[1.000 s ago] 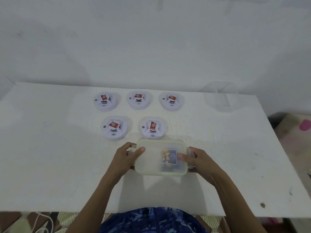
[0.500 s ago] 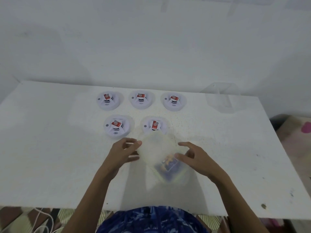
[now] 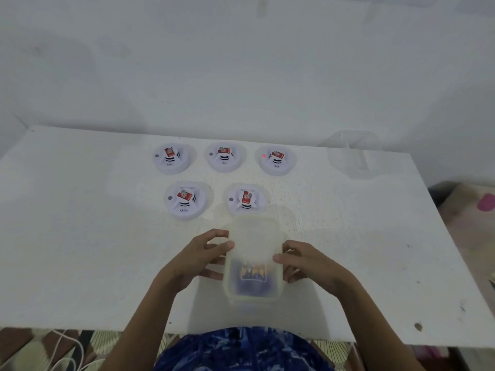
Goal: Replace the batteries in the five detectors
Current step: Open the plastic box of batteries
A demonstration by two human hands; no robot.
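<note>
Spanning nearly the whole width of the frame, the white bench stands against a pale wall. Two bare forearms rise from the bottom edge and converge on the lower middle, elbows wide and wrists turned inward.

Between them sits a translucent lidded box, lengthwise, with one short end toward the person. Whether it rests on the bench or is lifted a little cannot be told. The left hand grips the box's left side, with the thumb on the lid's edge and the fingers curled round the wall below it. The right hand mirrors it on the right side, thumb pressed on the rim and fingers curled against the wall.

At the upper right of the bench, near its back edge and well apart from everything else, stands a clear plastic container.

Five round white detectors lie in two rows above the box in the frame, three at the back and two in front. The front right one is just beyond the box's far end.

Blue and yellow contents show blurred through the lid at the box's near end. A red-labelled battery lies on top of each detector. A small red light glows on the back right detector.
</note>
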